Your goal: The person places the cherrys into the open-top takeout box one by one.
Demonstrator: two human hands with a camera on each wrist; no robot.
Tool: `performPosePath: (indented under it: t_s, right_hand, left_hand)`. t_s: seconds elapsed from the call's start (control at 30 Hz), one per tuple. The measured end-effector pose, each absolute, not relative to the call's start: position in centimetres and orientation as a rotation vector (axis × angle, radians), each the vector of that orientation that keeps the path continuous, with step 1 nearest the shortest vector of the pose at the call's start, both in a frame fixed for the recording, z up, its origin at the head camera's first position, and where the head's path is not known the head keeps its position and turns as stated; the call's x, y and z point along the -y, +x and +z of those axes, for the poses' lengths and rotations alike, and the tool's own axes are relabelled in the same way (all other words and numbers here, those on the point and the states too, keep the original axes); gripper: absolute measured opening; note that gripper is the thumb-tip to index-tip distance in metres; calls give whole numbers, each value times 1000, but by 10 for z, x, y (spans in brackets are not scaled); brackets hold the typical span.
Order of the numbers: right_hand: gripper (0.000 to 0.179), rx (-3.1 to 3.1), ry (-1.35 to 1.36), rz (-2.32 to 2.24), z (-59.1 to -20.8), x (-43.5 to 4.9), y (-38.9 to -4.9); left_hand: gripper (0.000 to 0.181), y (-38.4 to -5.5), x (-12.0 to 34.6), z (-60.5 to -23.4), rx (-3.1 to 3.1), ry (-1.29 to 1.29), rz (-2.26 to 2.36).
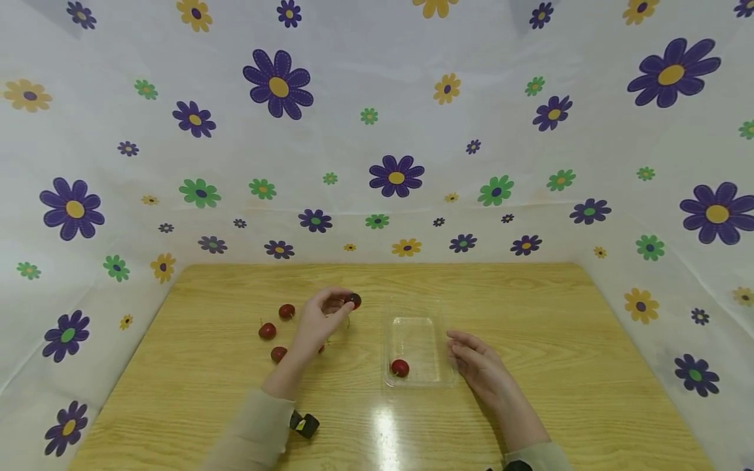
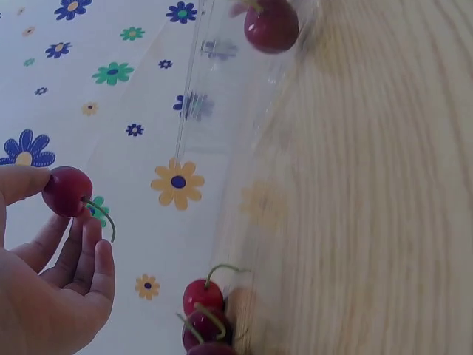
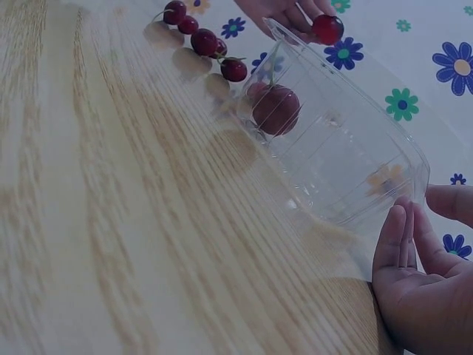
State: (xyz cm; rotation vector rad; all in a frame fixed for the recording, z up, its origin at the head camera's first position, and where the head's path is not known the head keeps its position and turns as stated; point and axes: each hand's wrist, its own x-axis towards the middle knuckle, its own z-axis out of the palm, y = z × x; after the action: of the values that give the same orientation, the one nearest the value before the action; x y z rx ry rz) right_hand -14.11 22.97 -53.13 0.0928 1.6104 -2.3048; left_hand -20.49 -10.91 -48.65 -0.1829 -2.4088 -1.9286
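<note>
My left hand (image 1: 321, 318) pinches a dark red cherry (image 1: 353, 301) between thumb and fingertips, raised above the table left of a clear plastic container (image 1: 415, 319). Its thin green stem (image 2: 108, 217) hangs down in the left wrist view. One cherry (image 1: 400, 368) lies inside the container, at its near left corner. My right hand (image 1: 484, 369) is at the container's right side; in the right wrist view its fingertips (image 3: 400, 222) touch the wall near the rim, with the thumb apart from them. Several cherries (image 1: 268, 331) lie on the table around my left forearm, one partly hidden.
The wood-grain table (image 1: 530, 307) is bordered at the back and sides by a white sheet (image 1: 330, 144) printed with flowers. A black device (image 1: 304, 425) is strapped at the left wrist. Light glares off the tabletop in front of the container.
</note>
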Motion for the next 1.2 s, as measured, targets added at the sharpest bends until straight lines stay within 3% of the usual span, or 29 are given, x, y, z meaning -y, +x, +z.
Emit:
performPosePath:
  t_s: [0.47, 1.2]
  right_hand:
    - [29, -1647, 130, -2274, -533, -229, -143]
    - [29, -1662, 135, -2281, -531, -227, -142]
  left_hand:
    - [20, -191, 73, -491, 2467, -424, -1824]
    - [28, -176, 31, -501, 2586, -723, -1693]
